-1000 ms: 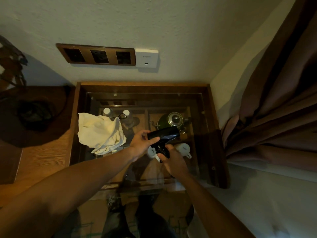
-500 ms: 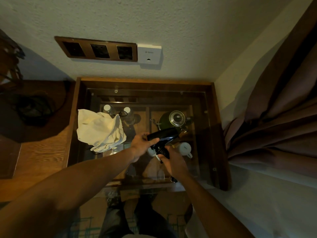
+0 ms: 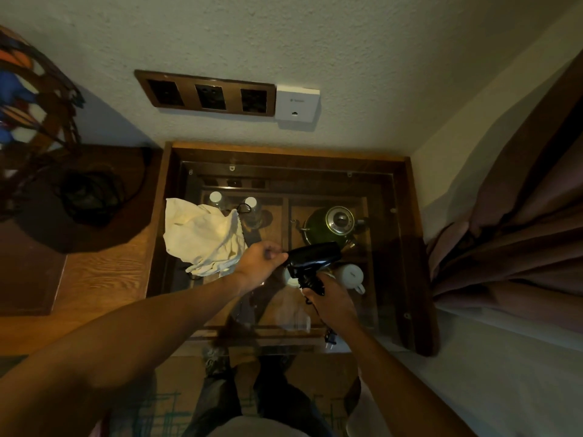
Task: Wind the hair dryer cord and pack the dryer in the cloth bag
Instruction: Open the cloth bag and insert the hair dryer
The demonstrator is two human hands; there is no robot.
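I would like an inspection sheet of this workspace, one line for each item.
Surface: glass table top, wood frame.
Job's things: black dryer held above the glass; cloth bag crumpled at left.
Clutter: kettle, cup, bottles on the shelf under the glass.
Hands: left hand at dryer's end; right hand on its handle.
Cables: cord around the handle, plug hanging.
Surroundings: outlets, curtain, lamp.

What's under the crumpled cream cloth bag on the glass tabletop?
The crumpled cream cloth bag lies on the glass tabletop. Two clear white-capped bottles on the shelf below peek past its far edge. Anything directly beneath it is covered.
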